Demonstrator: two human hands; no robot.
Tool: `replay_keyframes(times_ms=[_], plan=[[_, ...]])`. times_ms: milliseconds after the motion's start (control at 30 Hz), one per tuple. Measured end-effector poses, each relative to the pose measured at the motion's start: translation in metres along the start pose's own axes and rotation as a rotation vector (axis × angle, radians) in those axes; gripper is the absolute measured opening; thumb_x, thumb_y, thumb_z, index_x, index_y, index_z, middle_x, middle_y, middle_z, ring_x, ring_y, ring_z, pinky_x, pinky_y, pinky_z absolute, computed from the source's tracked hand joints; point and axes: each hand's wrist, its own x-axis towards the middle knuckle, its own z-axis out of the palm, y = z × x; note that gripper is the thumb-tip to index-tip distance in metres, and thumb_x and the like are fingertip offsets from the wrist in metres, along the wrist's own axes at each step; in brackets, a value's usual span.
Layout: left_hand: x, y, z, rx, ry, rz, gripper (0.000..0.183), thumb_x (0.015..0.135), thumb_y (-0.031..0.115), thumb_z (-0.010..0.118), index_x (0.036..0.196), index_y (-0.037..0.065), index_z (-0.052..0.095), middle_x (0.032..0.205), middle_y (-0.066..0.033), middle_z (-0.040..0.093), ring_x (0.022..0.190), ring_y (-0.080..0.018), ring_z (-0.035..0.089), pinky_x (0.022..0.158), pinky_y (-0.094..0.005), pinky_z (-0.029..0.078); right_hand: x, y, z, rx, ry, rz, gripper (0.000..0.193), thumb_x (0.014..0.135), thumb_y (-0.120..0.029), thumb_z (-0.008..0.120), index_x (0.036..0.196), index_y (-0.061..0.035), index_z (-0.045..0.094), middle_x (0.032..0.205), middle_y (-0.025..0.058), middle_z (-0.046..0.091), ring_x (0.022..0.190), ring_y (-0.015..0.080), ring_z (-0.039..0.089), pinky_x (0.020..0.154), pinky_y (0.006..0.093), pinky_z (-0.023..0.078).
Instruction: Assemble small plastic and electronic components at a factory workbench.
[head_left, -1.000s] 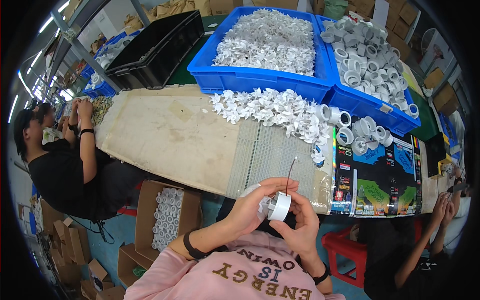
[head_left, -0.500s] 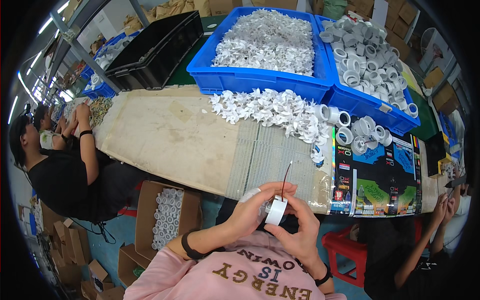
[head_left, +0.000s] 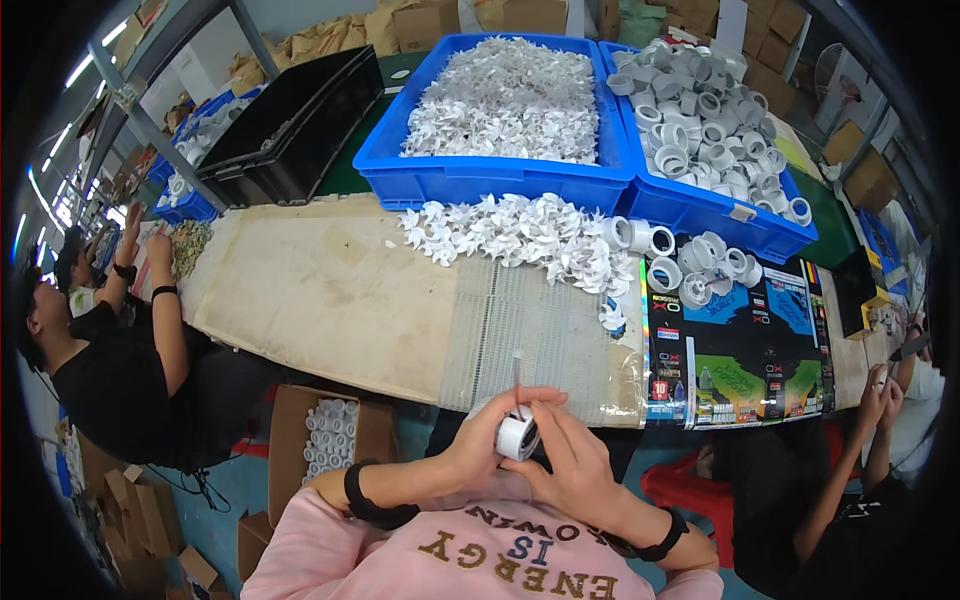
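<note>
In front of my chest I hold a short white plastic ring (head_left: 511, 438) with a dark inside. My left hand (head_left: 478, 440) is closed round its left side. The fingers of my right hand (head_left: 574, 462) press on it from the right and top, thumb below. A thin dark wire (head_left: 517, 378) with a pale tip sticks up out of the ring between my hands. What lies inside the ring is mostly hidden by my fingers. Ahead of my hands, a heap of white bladed plastic pieces (head_left: 505, 232) lies on the table, with several loose white rings (head_left: 700, 268) to its right.
Two blue crates stand at the back, one of bladed pieces (head_left: 480, 185), one of white rings (head_left: 720, 205). A black crate (head_left: 290, 135) is left of them. Beside my left arm a cardboard box (head_left: 375, 432) holds white rings. People sit at left (head_left: 120, 370) and right (head_left: 880, 410).
Both hands have moved left and slightly down with the ring. The ring has turned so its dark opening faces right. The person at left has raised a hand.
</note>
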Motion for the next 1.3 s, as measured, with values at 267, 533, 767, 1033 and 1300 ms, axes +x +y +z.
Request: replay_keyframes(times_ms=[267, 533, 767, 1033, 1300], plan=[[0.003, 0.013, -0.046, 0.077, -0.096, -0.211, 0.039, 0.091, 0.021, 0.048, 0.123, 0.000, 0.045, 0.119, -0.0208, 0.056, 0.101, -0.0305, 0.062, 0.081, -0.0342, 0.053, 0.027, 0.093, -0.042, 0.252, -0.159, 0.480, 0.057, 0.071, -0.029, 0.077, 0.116, 0.0005, 0.057, 0.086, 0.0141, 0.066, 0.075, 0.0299, 0.064, 0.070, 0.0363, 0.051], [0.007, 0.017, -0.032, -0.024, -0.163, 0.062, 0.020, 0.082, 0.002, 0.063, 0.087, 0.004, 0.043, 0.110, -0.0254, 0.060, 0.101, -0.0312, 0.062, 0.085, -0.0356, 0.051, 0.038, 0.212, -0.072, -0.580, 0.200, 0.486, 0.019, 0.087, -0.020, 0.054, 0.086, -0.0040, 0.065, 0.066, 0.0161, 0.062, 0.062, 0.0352, 0.060, 0.061, 0.0388, 0.050], [0.011, 0.027, -0.022, 0.068, 0.047, 0.172, 0.031, 0.092, 0.029, 0.052, 0.103, 0.001, 0.055, 0.090, -0.0131, 0.062, 0.083, -0.0209, 0.064, 0.077, -0.0346, 0.052, 0.026, 0.088, -0.056, 0.500, 0.137, 0.604, 0.014, 0.086, -0.012, 0.058, 0.079, -0.0024, 0.051, 0.066, 0.0033, 0.058, 0.055, 0.0078, 0.051, 0.050, 0.0228, 0.041], [0.022, 0.025, 0.002, 0.639, 0.044, 0.520, 0.040, 0.099, 0.032, 0.027, 0.105, 0.004, 0.054, 0.087, -0.0019, 0.054, 0.084, -0.0107, 0.050, 0.078, -0.0266, 0.040, 0.020, 0.015, -0.036, 0.289, 0.035, 0.359, 0.060, 0.067, -0.029, 0.080, 0.106, 0.0004, 0.046, 0.066, 0.0122, 0.061, 0.056, 0.0201, 0.062, 0.053, 0.0296, 0.047], [0.001, 0.035, 0.013, 0.717, -0.002, 0.386, 0.036, 0.095, 0.031, 0.042, 0.109, 0.000, 0.053, 0.094, -0.0047, 0.058, 0.086, -0.0096, 0.052, 0.076, -0.0253, 0.043, 0.011, 0.009, -0.028, 0.574, 0.154, 0.418, 0.048, 0.072, -0.012, 0.077, 0.110, 0.0032, 0.052, 0.086, 0.0106, 0.064, 0.074, 0.0139, 0.060, 0.068, 0.0264, 0.049]])
